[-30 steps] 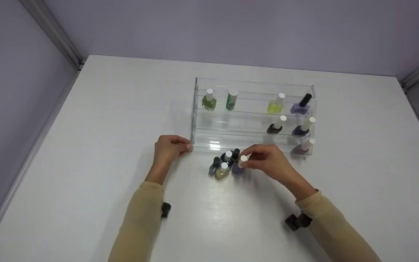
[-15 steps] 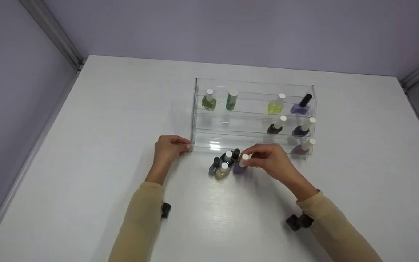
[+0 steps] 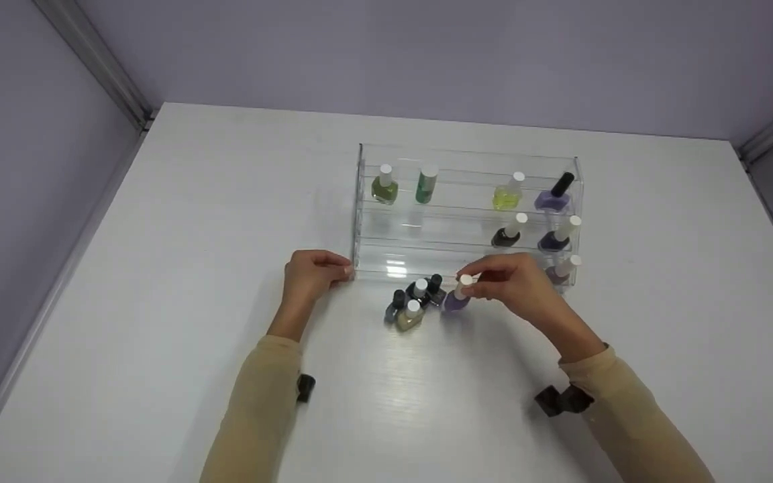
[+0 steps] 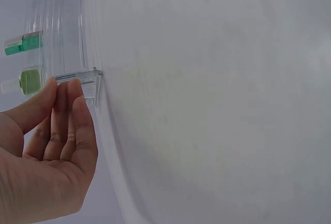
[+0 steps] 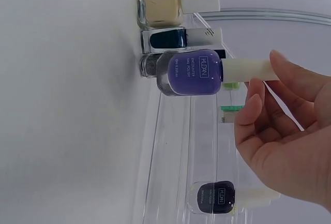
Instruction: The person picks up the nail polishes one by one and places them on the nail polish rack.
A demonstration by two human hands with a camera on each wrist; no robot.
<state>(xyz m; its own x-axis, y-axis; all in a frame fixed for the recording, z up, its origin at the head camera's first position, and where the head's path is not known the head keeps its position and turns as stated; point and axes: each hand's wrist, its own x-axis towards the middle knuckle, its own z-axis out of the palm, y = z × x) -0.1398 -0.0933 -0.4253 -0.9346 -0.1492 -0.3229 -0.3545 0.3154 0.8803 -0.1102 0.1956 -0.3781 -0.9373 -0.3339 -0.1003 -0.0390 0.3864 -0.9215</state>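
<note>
My right hand (image 3: 517,285) pinches the white cap of a purple nail polish bottle (image 5: 194,73), labelled in white. It hangs upright just right of a group of nail polish bottles in front of a clear stepped display rack (image 3: 386,258). That group has a cream bottle (image 5: 161,6) with a white cap, a dark blue one (image 5: 168,39), and others with black caps. With thumb and fingertips, my left hand (image 3: 313,275) holds the rack's front left corner, seen close in the left wrist view.
On the rack's upper step stand an olive bottle (image 3: 384,190), a green tube-like bottle (image 3: 426,186), a yellow bottle (image 3: 506,196) and a lilac one (image 3: 551,200). Dark bottles (image 3: 506,237) and a mauve one (image 3: 561,270) stand lower right. Walls border the white table (image 3: 225,181).
My right hand has drawn the purple nail polish bottle rightward and slightly toward the rack, away from the grouped bottles. The left hand stays at the rack's corner.
</note>
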